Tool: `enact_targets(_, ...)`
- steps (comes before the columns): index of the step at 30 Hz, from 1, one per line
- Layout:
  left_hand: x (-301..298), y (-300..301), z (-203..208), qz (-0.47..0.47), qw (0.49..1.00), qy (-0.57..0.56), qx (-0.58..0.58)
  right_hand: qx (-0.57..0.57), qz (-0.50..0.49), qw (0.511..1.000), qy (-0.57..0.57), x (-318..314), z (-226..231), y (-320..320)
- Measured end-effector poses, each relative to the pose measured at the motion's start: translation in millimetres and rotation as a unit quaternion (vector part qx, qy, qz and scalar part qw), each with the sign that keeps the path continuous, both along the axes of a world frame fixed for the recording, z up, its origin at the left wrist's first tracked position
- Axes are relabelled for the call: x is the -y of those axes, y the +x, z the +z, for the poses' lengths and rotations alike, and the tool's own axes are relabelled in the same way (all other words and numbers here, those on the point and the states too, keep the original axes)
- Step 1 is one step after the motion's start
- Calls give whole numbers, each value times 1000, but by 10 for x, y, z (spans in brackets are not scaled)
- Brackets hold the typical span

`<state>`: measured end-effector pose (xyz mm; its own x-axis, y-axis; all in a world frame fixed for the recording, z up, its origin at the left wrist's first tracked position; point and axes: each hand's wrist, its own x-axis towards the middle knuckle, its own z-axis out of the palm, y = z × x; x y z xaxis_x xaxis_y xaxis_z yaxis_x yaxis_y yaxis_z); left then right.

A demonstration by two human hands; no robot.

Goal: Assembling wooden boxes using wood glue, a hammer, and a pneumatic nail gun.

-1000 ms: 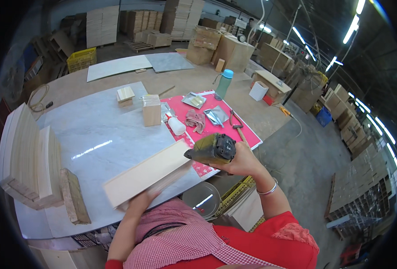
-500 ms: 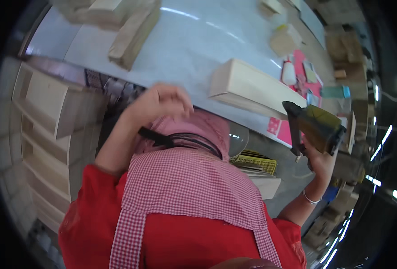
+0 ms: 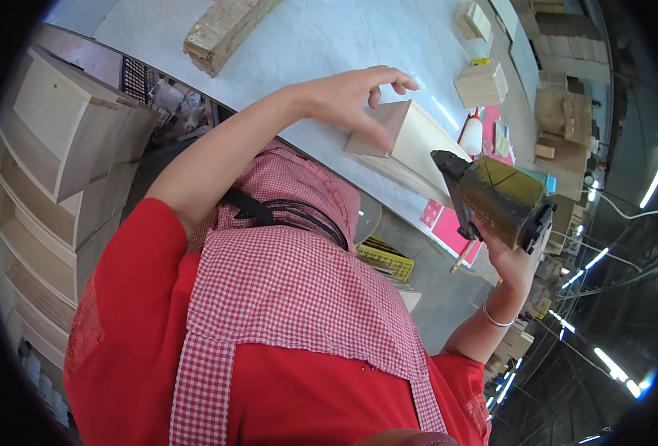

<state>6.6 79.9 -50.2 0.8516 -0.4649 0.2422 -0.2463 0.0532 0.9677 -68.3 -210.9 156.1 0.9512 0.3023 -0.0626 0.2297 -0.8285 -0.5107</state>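
Observation:
In my right hand [image 3: 503,253] is a dark packing tape dispenser with a wide roll of brownish-yellow tape [image 3: 492,195]; the fingers wrap round it from beneath, partly hidden. It is raised over the right end of a long pale wooden box [image 3: 425,145] lying on the table near its front edge. My left hand [image 3: 351,100] reaches across to the box's left end. Its thumb and fingers are apart and curved, with nothing between them. Whether the thumb touches the box I cannot tell.
A tape-wrapped brown block [image 3: 228,33] lies on the white table [image 3: 329,41]. To the right are a small wooden block [image 3: 481,83], a white bottle [image 3: 472,136] and pink sheets [image 3: 442,219]. Pale wooden boxes [image 3: 57,134] are stacked at left; a yellow crate [image 3: 384,259] stands below the table.
My left hand has moved right and away from my body, from near my waist to the box's left end. The dispenser in my right hand has shifted slightly left in view.

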Motion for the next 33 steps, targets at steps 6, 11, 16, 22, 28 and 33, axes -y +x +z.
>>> enact_targets(6, 144, -166, -135, 55, 995, 39, 69, -13, -18, 1000, 7, -9, -34, 101)
enact_targets(11, 230, -245, -194, 80, 993, 24, 88, -13, -35, 999, -15, 88, -31, 137)
enact_targets(16, 252, -92, -256, 87, 988, -3, 125, -9, -156, 987, -49, 167, 38, 128)
enact_targets(22, 69, -47, -1, 85, 989, 21, 118, 32, -240, 969, -52, 747, 136, 134)
enact_targets(28, -345, 76, -318, 36, 998, 27, 47, 75, -348, 927, -116, 1465, -211, -83)
enact_targets(33, -366, -86, -211, 23, 1000, 5, 20, -57, -352, 931, -82, 1509, -379, -334)
